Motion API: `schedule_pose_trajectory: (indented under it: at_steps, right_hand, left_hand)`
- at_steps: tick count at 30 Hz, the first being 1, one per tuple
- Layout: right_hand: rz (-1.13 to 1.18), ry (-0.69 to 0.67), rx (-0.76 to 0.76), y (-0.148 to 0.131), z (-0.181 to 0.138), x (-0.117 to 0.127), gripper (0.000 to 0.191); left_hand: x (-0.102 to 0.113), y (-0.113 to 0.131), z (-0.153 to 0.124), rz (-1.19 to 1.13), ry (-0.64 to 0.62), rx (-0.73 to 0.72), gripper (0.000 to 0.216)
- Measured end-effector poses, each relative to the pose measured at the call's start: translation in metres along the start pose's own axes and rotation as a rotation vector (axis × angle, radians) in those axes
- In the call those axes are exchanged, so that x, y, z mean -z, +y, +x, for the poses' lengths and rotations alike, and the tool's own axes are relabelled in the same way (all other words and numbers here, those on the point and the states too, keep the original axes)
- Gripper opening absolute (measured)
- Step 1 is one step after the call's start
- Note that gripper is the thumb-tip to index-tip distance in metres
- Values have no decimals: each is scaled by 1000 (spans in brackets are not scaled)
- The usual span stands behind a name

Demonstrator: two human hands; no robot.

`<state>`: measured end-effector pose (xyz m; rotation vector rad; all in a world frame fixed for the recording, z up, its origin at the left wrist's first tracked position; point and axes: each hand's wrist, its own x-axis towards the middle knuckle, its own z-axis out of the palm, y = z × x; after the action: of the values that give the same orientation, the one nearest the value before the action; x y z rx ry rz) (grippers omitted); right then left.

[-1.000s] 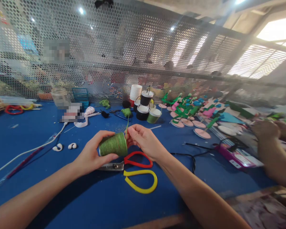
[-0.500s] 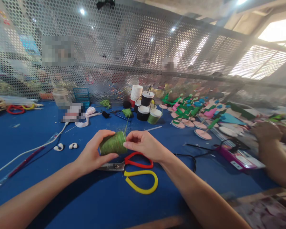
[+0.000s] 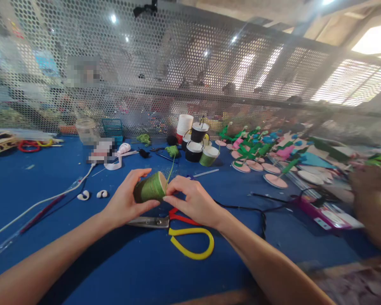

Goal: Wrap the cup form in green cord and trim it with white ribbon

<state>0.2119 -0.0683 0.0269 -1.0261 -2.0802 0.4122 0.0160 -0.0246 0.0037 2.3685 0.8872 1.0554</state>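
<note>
My left hand (image 3: 127, 197) is wrapped round a paper cup (image 3: 150, 188) covered in green yarn. The cup lies tilted, its pale rim towards my right hand (image 3: 192, 198). The right fingers are pinched together at that rim, where a strand of green yarn (image 3: 171, 169) comes down from a green ball of yarn (image 3: 172, 151). Exactly how the fingertips grip the strand is partly hidden. Beneath my hands, scissors (image 3: 192, 255) with one red and one yellow handle lie on the blue table (image 3: 114, 267).
Black and green yarn-covered cups (image 3: 193, 151) stand by a stack of white cups (image 3: 185, 125). Several green craft plants on pink discs (image 3: 274, 181) are to the right. A co-worker's arm (image 3: 373, 207) reaches in near a purple box (image 3: 320, 214). White earbuds (image 3: 83, 195) lie left.
The cup has turned so that more of its open mouth shows. My right hand has shifted a little at the rim, knuckles higher. The whole view has slid slightly.
</note>
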Motion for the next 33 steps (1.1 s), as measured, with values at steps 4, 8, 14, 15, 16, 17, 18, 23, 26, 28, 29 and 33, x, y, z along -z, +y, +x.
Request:
schedule_pose_trajectory:
  at_steps: [4, 8, 14, 15, 16, 17, 18, 23, 26, 28, 29, 33]
  right_hand:
    - [-45, -33, 30, -1, -1, -2, 13]
    - [98, -48, -156, 0, 2, -4, 12]
    - [423, -99, -396, 3, 7, 0, 16]
    - [453, -100, -391, 3, 8, 2, 21]
    - [470, -98, -375, 3, 8, 3, 26]
    - [475, -97, -353, 3, 8, 5, 30]
    - [474, -98, -333, 3, 8, 6, 32]
    - [448, -101, -335, 2, 7, 2, 24]
    - [363, -43, -364, 0, 6, -3, 22]
    - [299, -8, -363, -1, 6, -6, 23]
    - [285, -2, -355, -1, 5, -7, 23]
    - [336, -20, -307, 1, 5, -4, 39]
  left_hand:
    - [1, 0, 1, -74, -88, 86, 69]
    - [1, 6, 3, -97, -165, 165, 75]
    - [1, 17, 7, -307, -243, 395, 68]
    - [1, 18, 8, -380, -251, 441, 66]
    - [2, 19, 8, -449, -252, 484, 65]
    - [3, 20, 9, -505, -246, 519, 64]
    - [3, 21, 9, -545, -236, 547, 63]
    - [3, 21, 7, -580, -221, 603, 61]
    - [1, 23, 7, -514, -220, 580, 59]
    - [0, 23, 7, -492, -218, 583, 59]
    - [-1, 23, 7, -501, -218, 591, 59]
    - [-2, 22, 6, -662, -218, 636, 57]
